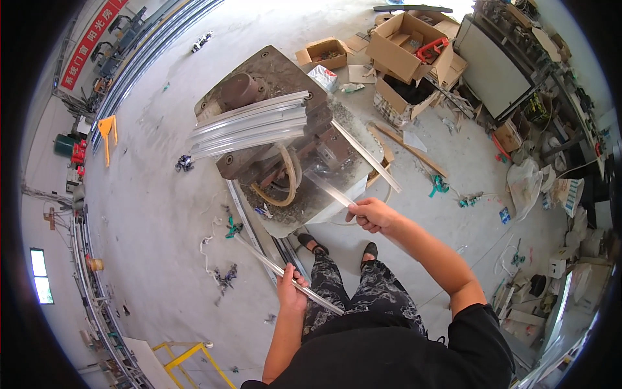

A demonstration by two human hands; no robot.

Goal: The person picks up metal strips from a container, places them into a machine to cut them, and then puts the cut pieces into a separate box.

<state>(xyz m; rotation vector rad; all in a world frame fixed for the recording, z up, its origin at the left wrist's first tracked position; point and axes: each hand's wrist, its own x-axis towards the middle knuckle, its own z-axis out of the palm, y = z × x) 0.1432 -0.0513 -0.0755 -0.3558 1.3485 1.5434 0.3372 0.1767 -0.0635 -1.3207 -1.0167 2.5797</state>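
Note:
My left hand (291, 288) is closed around a long, thin metal profile (259, 257), which slants from the floor side at upper left down toward my lap. In my right hand (374, 215), held out over the machine's near edge, is the end of a pale flat strip (335, 192); its far end looks blurred. Before me stands a grimy brown machine (259, 71) with a cylindrical part on top. A stack of silver aluminium profiles (249, 128) lies across it. Another pale profile (366, 155) rests along its right side. A looped hose (291, 175) hangs below the stack.
Open cardboard boxes (395, 48) stand at the back right, one holding a red tool (431, 49). A wooden strip (411, 152) and green scraps (438, 185) lie on the floor. Long metal bars (149, 52) run along the left, near a yellow stand (106, 133). A yellow frame (188, 356) is at lower left.

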